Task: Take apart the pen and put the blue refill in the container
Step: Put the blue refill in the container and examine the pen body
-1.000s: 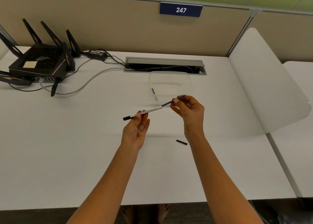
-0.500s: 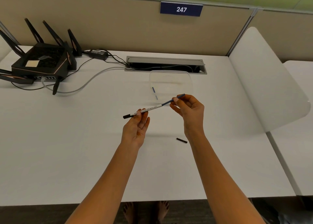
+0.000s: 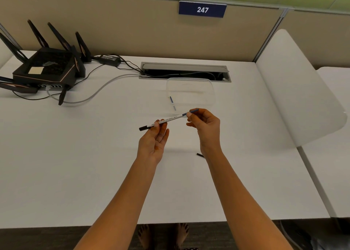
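I hold a white pen barrel (image 3: 166, 120) with a black tip at its left end above the white desk. My left hand (image 3: 154, 140) pinches the barrel near that tip. My right hand (image 3: 205, 125) pinches the blue refill (image 3: 193, 111) that sticks out of the barrel's right end. Just behind the pen stands a clear plastic container (image 3: 208, 85), and one blue refill (image 3: 172, 100) lies inside it at the left. A small black pen piece (image 3: 199, 155) lies on the desk, partly hidden by my right wrist.
A black router (image 3: 45, 68) with antennas and cables sits at the back left. A cable slot (image 3: 184, 71) opens behind the container. A white divider panel (image 3: 295, 90) rises at the desk's right edge. Bare feet show below the desk's front edge.
Both hands have stayed in nearly the same place. The blue refill shows a shorter length between the barrel and my right fingers than a second ago.
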`<state>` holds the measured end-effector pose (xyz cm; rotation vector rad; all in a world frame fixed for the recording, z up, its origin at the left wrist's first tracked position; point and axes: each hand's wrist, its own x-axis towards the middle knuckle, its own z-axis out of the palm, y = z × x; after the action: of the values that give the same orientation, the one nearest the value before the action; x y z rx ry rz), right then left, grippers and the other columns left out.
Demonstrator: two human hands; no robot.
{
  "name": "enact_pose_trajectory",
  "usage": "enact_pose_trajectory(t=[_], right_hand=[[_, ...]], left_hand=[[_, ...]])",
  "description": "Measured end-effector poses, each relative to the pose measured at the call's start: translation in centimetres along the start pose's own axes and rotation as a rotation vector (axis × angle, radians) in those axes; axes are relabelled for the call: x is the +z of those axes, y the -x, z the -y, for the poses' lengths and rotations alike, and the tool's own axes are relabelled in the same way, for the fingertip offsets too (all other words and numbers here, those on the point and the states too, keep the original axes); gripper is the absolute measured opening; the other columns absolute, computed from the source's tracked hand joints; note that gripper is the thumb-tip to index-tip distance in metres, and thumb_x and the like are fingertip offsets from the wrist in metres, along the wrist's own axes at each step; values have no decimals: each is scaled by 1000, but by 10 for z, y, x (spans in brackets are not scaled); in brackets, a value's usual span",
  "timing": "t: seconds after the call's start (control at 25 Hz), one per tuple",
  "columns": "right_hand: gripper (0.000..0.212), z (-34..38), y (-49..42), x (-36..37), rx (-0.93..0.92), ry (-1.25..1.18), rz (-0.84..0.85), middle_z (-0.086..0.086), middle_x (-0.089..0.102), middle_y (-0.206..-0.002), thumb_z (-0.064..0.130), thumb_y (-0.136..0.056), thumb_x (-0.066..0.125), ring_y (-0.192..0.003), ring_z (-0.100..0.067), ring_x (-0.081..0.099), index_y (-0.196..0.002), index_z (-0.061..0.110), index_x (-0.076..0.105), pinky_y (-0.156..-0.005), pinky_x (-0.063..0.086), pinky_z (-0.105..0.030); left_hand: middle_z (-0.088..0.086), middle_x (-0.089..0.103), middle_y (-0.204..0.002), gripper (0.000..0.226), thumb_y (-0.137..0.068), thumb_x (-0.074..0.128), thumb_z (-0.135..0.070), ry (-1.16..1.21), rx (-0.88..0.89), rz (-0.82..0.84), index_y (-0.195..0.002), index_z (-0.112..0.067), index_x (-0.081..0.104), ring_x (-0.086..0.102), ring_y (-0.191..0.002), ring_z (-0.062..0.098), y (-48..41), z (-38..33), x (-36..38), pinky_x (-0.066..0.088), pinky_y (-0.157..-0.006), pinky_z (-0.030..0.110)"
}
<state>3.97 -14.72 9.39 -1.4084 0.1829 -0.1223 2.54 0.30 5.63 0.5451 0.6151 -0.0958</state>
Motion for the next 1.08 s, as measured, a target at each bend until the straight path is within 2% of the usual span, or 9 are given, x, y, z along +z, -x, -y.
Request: enact_pose_trajectory(t=[0.2,0.4,0.56,0.72,0.92,1.08], right_hand=[[16,-5,3,3,28,-1,2,1,75,-78,6,-85,71,-75,-15,69,-92,21,74,-67,58,-26],[17,-4,5,-3,-99,43,-73,-6,74,-82,6,-88,69,-80,-27,70,-101,16,72,-65,59,-29],[13,-11,9,2,-139,168,-41,-4,75,-88,10,-89,68,-80,-18,70,-98,14,76,-65,61,-30],[13,-16,4,-12,-105,188,-47,-2,74,-87,11,-89,68,-81,-16,69,-98,15,76,-64,59,-25],[11,-38,1,-68,44,452,-35,-1,75,-94,14,-87,70,-85,-15,71,-96,16,76,-69,60,-24],[14,-72,7,-106,157,847,36,-4,72,-100,14,-84,73,-86,-15,66,-98,16,75,-85,52,-25]], left_hand=[[4,77,-85,9,-88,63,-13,-12,15,-7,-95,-8,66,73,-85,15,0,0,3,55,-76,33],[4,76,-86,8,-88,63,-13,5,16,-13,-94,-8,66,73,-86,15,0,-2,0,55,-78,33],[4,76,-85,8,-88,63,-12,-2,9,-7,-95,-8,66,73,-85,15,2,2,1,55,-76,33],[3,76,-84,7,-88,64,-12,-28,25,-2,-93,-9,67,73,-84,14,3,0,-2,55,-77,32],[1,76,-82,7,-88,63,-12,-55,40,-1,-93,-9,67,73,-81,13,2,-3,-11,55,-77,32],[1,76,-82,6,-88,63,-12,-60,30,-9,-92,-9,66,73,-81,13,2,-2,-12,54,-79,33]])
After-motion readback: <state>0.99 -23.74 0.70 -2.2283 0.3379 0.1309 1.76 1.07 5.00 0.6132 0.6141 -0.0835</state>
